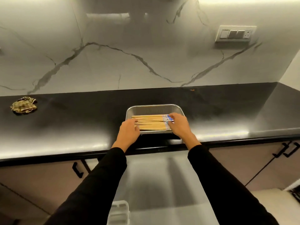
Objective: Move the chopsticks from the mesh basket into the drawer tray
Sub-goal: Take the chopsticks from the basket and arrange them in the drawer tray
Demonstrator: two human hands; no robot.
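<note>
A steel mesh basket (154, 108) sits on the black counter near its front edge. Several wooden chopsticks (151, 122) with blue-patterned ends lie side by side in it, running left to right. My left hand (129, 133) rests on their plain tips at the basket's left side, fingers curled over them. My right hand (179, 125) covers the patterned ends at the right, fingers touching them. The chopsticks still lie flat in the basket. Below the counter an open drawer (162, 184) with a steel floor extends toward me, and a white tray (119, 211) shows at its near left.
A crumpled striped cloth (23, 105) lies on the counter's far left. A marble backsplash with a switch panel (235, 34) rises behind. Cabinet doors with black handles (78, 169) flank the drawer on both sides.
</note>
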